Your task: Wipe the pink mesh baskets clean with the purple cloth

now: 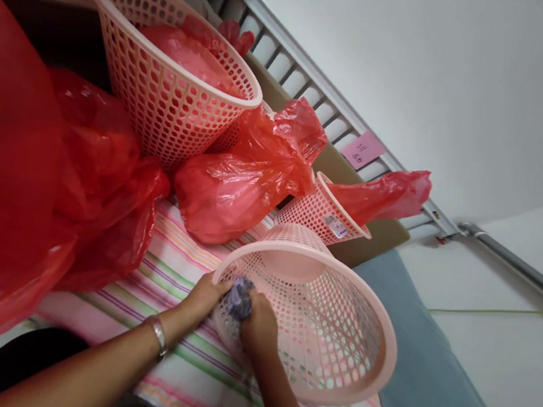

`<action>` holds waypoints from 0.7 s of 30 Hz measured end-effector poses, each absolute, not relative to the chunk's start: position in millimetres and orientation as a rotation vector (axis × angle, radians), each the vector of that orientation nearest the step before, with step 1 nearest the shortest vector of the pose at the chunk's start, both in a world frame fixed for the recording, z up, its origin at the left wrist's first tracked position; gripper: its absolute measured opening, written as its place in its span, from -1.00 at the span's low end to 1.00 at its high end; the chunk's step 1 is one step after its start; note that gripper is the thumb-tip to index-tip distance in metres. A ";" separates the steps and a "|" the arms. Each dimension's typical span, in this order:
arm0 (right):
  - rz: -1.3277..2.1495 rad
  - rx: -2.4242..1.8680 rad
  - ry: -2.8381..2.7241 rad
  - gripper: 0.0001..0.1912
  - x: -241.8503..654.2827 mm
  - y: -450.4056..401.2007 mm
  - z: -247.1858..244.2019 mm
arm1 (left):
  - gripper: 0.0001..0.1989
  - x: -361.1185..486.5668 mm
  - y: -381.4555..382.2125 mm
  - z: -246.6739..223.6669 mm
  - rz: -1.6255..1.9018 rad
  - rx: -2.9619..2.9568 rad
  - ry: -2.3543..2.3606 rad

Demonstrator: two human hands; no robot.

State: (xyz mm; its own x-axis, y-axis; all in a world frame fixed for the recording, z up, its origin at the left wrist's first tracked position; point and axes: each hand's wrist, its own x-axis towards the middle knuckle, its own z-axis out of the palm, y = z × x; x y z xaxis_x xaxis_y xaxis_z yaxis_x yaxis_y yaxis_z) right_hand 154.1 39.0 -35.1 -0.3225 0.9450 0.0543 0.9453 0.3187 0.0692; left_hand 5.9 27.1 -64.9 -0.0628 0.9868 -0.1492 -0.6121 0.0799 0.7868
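A pink perforated plastic basket [384,354] lies tipped on its side, its mouth facing me. My left hand [211,295], with a silver bracelet on the wrist, grips the basket's rim at the left; its fingers are partly hidden. Inside the mouth, my right hand [260,326] is closed around a bunched grey-purple cloth [240,299], pressed against the basket's inner wall near the left hand. Striped fabric [206,383] lies beneath the basket.
Red plastic bags [2,179] fill the left side. Another red bag [248,187] sits beyond the basket. A large pink basket [164,107] and a smaller one [322,204] hold red bags. Behind them runs a metal railing [294,38] with a pink note [364,150].
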 end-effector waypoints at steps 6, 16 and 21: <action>-0.375 -2.250 -2.263 -0.62 150.2 131.7 -40.4 | -0.61 9.5 22.4 -60.0 1.412 0.613 0.846; -0.388 -2.342 -2.230 -0.63 153.8 172.2 -45.0 | -0.55 14.7 20.4 -64.6 1.376 0.589 0.808; -0.390 -2.158 -2.367 -0.59 148.5 124.7 -41.7 | -0.51 16.3 22.4 -71.5 1.370 0.585 0.858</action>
State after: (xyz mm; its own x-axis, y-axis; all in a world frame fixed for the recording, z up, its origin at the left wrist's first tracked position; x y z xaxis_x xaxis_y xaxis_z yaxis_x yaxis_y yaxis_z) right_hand 148.5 124.7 -41.7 -0.1032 0.9897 0.0990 0.9692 0.0776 0.2339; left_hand 16.3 22.4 -71.5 -0.0149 0.9831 -0.1824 -0.5934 0.1381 0.7929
